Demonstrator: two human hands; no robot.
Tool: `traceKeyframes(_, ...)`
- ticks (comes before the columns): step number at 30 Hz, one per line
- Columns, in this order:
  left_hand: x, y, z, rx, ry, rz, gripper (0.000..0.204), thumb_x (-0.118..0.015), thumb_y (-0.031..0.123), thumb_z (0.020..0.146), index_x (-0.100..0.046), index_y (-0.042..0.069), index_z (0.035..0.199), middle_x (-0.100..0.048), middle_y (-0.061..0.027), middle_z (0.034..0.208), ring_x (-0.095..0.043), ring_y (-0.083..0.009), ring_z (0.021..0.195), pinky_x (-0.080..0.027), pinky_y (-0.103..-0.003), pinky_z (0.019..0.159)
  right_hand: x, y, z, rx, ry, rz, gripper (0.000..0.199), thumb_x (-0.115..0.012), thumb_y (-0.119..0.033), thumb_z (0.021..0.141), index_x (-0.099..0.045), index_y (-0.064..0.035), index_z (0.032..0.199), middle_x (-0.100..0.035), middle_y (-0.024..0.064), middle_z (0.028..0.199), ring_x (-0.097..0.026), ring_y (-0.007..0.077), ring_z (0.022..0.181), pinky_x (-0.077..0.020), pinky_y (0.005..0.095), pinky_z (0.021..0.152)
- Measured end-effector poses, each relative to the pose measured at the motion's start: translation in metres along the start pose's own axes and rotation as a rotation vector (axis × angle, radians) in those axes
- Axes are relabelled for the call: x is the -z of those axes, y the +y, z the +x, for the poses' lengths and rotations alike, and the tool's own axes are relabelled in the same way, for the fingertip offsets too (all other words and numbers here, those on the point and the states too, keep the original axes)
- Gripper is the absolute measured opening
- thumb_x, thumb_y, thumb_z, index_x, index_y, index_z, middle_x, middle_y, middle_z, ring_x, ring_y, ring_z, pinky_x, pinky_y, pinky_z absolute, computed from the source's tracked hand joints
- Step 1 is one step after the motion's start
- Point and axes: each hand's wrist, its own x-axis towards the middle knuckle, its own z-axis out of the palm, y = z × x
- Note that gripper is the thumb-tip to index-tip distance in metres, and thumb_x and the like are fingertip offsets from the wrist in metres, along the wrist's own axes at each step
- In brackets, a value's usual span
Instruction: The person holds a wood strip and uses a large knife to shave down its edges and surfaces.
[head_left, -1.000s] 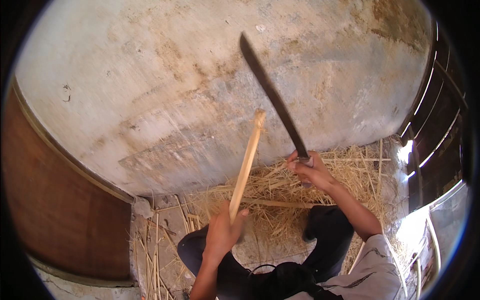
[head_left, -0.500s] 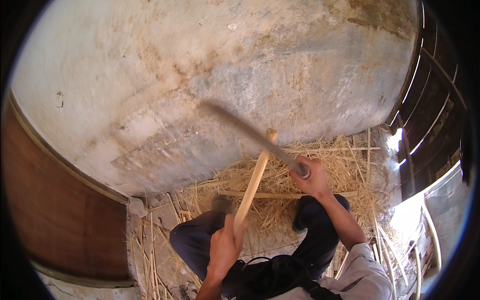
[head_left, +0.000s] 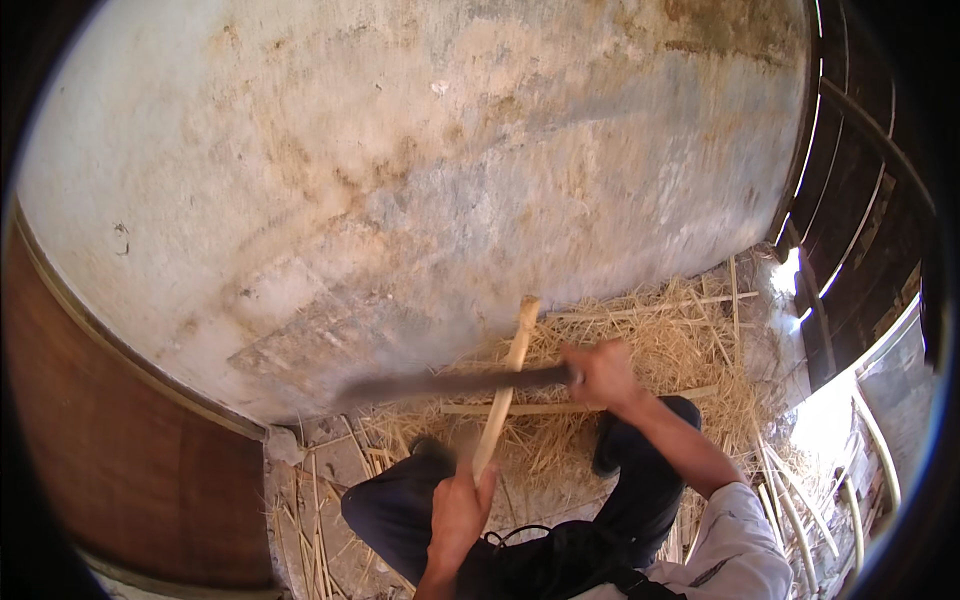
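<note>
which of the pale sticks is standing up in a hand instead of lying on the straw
The pale stick gripped at its lower end by the left hand. It rises steeply toward the wall, crossed by the blade; the other stick lies flat on the straw.

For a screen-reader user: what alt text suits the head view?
A person's right hand swings a long dark blade across a pale wooden stick held upright by the left hand, above straw beside a stained wall.
</note>
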Motion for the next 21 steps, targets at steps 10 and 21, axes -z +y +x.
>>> traceKeyframes(10,0.005,-0.042,-0.013,0.076,-0.041,-0.027,0.021,-0.063,0.015,0.096,-0.052,0.002,0.109,-0.065,-0.0288,0.087,-0.063,-0.0515,0.080,-0.049,-0.059,0.066,-0.031,-0.017,-0.024,-0.386,-0.304,0.362,0.021,-0.069,-0.024,0.080,-0.068,-0.0050,0.088,-0.067,0.0206,0.075,-0.067,0.0415,0.078,-0.0519,0.0483,0.069)
traceKeyframes(21,-0.071,-0.173,0.010,0.190,-0.350,0.624,0.019,-0.068,0.021,0.089,-0.072,0.014,0.107,-0.070,-0.0173,0.101,-0.070,-0.0405,0.093,-0.057,-0.052,0.078,-0.272,-0.054,-0.197,-0.906,-0.570,0.756,0.056,-0.063,-0.052,0.090,-0.069,0.0032,0.091,-0.068,0.0207,0.075,-0.071,0.0309,0.077,-0.0521,0.0433,0.072)
